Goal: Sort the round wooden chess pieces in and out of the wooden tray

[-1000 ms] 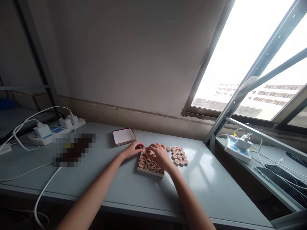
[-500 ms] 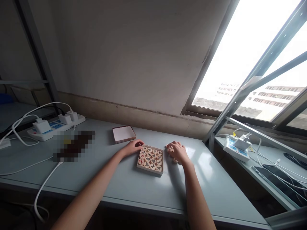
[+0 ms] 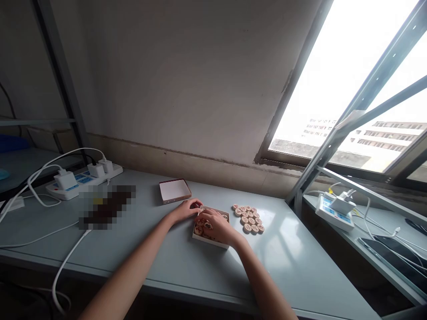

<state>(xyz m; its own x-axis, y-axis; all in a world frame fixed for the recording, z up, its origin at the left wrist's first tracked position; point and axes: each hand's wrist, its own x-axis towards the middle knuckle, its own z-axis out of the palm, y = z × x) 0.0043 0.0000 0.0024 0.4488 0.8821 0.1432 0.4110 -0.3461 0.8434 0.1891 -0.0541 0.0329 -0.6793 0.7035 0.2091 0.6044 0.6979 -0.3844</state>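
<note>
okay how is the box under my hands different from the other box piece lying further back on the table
The near box holds round game pieces and has both hands on it: the left hand at its far left corner, the right hand over its pieces. The far box piece holds nothing, shows a white inside with a dark red rim, and lies untouched. Both are shallow, squarish trays on the grey table.

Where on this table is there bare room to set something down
Bare table lies right of the loose pieces, and near the front edge below the box. It is crowded where the left hand and right hand meet at the box.
</note>
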